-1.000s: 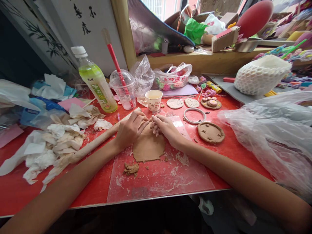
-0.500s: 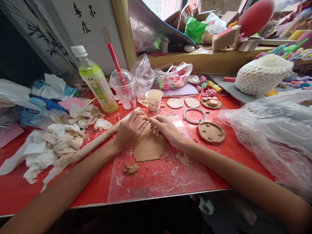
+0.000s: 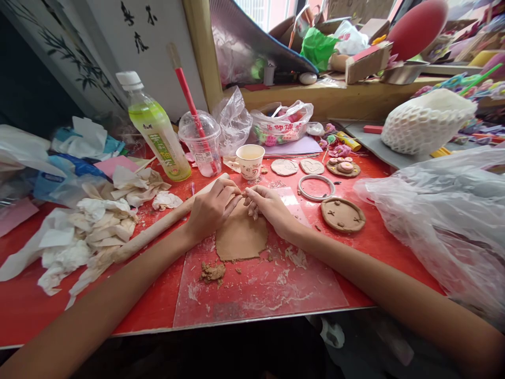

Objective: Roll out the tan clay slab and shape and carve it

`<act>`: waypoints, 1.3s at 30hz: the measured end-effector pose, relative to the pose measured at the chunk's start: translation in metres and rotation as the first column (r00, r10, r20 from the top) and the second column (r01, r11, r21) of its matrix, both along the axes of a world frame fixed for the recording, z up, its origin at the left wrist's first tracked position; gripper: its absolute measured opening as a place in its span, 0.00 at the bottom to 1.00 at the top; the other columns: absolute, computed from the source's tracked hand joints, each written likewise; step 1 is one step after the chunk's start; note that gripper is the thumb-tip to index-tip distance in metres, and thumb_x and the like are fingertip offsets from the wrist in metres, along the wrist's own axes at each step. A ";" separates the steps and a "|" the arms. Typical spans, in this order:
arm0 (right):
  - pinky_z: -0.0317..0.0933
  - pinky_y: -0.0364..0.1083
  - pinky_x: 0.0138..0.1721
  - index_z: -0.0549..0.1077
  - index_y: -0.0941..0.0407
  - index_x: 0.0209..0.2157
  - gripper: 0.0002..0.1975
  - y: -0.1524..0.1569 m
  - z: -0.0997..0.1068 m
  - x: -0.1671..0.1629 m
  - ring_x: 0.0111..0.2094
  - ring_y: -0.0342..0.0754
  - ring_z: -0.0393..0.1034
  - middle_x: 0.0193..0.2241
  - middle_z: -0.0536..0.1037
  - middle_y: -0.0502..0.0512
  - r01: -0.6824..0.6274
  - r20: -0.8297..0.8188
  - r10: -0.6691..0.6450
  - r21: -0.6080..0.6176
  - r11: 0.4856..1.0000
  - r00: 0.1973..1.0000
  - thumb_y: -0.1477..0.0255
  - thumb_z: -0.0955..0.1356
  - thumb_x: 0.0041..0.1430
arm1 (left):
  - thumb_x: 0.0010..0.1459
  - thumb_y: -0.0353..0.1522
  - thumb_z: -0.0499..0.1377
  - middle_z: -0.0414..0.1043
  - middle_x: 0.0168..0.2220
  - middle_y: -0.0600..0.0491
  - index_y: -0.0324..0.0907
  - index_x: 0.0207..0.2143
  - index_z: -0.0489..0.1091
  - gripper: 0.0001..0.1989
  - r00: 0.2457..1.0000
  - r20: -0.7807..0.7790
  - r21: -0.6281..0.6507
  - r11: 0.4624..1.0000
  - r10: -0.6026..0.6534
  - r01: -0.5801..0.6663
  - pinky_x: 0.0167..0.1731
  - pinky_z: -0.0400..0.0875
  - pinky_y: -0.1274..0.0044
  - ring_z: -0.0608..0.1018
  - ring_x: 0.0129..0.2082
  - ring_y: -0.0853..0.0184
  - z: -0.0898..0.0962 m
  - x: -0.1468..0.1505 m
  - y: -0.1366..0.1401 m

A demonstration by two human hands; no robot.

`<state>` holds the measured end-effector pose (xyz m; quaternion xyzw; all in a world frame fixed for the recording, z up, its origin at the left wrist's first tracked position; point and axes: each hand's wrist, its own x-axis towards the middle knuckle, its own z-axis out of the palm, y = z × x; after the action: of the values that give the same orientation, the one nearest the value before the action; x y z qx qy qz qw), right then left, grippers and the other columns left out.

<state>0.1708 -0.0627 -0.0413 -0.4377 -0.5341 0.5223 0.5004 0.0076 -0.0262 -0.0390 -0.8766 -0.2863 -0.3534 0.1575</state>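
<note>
Clay lies as a flat sheet on the clear board, near the middle of the red bench. Both hands are at its far end and cover part of it. The fingers of the left hand are bent, and those of the right hand are curled; the tips of the two hands come close to each other. I cannot tell if a bit of clay is clamped between them, because it is too small and partly hidden.

For such fine work with the tips, I think the pressure should be light and equal from both sides, with the wrists kept low but not pressing the sheet, or it may get dents or tear.

Just behind the hands, the paper cup stands upright; it looks pale inside, and I cannot be sure of its content. The capped bottle contains yellow-green drink. In the plastic cup a red brush leans, bristles up. The bag holds small colourful things, which I cannot name.
</note>
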 end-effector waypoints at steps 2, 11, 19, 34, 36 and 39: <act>0.58 0.40 0.23 0.63 0.56 0.28 0.11 0.000 0.000 0.000 0.20 0.37 0.61 0.22 0.65 0.47 0.009 0.000 -0.009 -0.002 1.000 1.000 0.65 0.61 0.60 | 0.61 0.32 0.52 0.68 0.38 0.51 0.39 0.37 0.66 0.06 1.000 0.004 0.002 1.000 0.002 -0.002 0.25 0.67 0.82 0.75 0.36 0.70 0.000 0.000 0.000; 0.58 0.40 0.23 0.64 0.57 0.27 0.12 0.001 0.000 0.001 0.20 0.37 0.61 0.21 0.65 0.46 -0.017 0.046 0.017 0.017 1.000 0.999 0.64 0.60 0.61 | 0.61 0.33 0.53 0.69 0.37 0.51 0.39 0.36 0.66 0.06 1.000 0.004 0.016 1.000 0.002 -0.002 0.26 0.67 0.82 0.75 0.34 0.71 0.001 0.001 0.000; 0.58 0.40 0.23 0.65 0.57 0.28 0.12 0.000 -0.001 0.000 0.20 0.37 0.62 0.22 0.66 0.47 -0.022 0.057 0.021 0.020 1.000 0.998 0.64 0.60 0.61 | 0.62 0.34 0.52 0.69 0.37 0.51 0.39 0.36 0.66 0.07 0.999 0.030 0.005 1.000 0.019 -0.020 0.27 0.67 0.82 0.75 0.36 0.70 -0.001 -0.001 0.001; 0.57 0.41 0.23 0.65 0.57 0.27 0.14 -0.002 0.005 -0.001 0.21 0.38 0.62 0.21 0.66 0.48 -0.012 0.074 0.013 -0.010 1.000 0.997 0.64 0.58 0.62 | 0.61 0.34 0.51 0.67 0.35 0.52 0.39 0.31 0.64 0.09 1.000 0.029 0.003 1.000 0.007 -0.007 0.22 0.64 0.82 0.72 0.28 0.74 0.000 -0.001 0.000; 0.57 0.41 0.23 0.65 0.57 0.27 0.14 -0.002 0.005 -0.001 0.20 0.38 0.62 0.21 0.66 0.48 -0.009 0.076 0.010 -0.012 1.000 0.997 0.65 0.58 0.62 | 0.61 0.35 0.53 0.67 0.37 0.51 0.39 0.31 0.64 0.08 0.999 0.033 -0.001 1.000 0.022 -0.022 0.21 0.64 0.82 0.71 0.26 0.75 -0.001 -0.001 0.000; 0.57 0.41 0.23 0.65 0.57 0.27 0.14 -0.002 0.006 -0.002 0.20 0.39 0.62 0.21 0.67 0.48 -0.006 0.066 0.007 -0.016 1.000 0.998 0.65 0.58 0.62 | 0.60 0.34 0.53 0.66 0.40 0.50 0.39 0.36 0.64 0.07 0.994 0.096 -0.049 0.997 0.060 -0.056 0.20 0.65 0.83 0.71 0.26 0.76 -0.001 0.000 -0.001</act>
<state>0.1692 -0.0652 -0.0357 -0.4568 -0.5477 0.5134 0.4772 0.0074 -0.0273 -0.0398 -0.8530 -0.3270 -0.3844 0.1332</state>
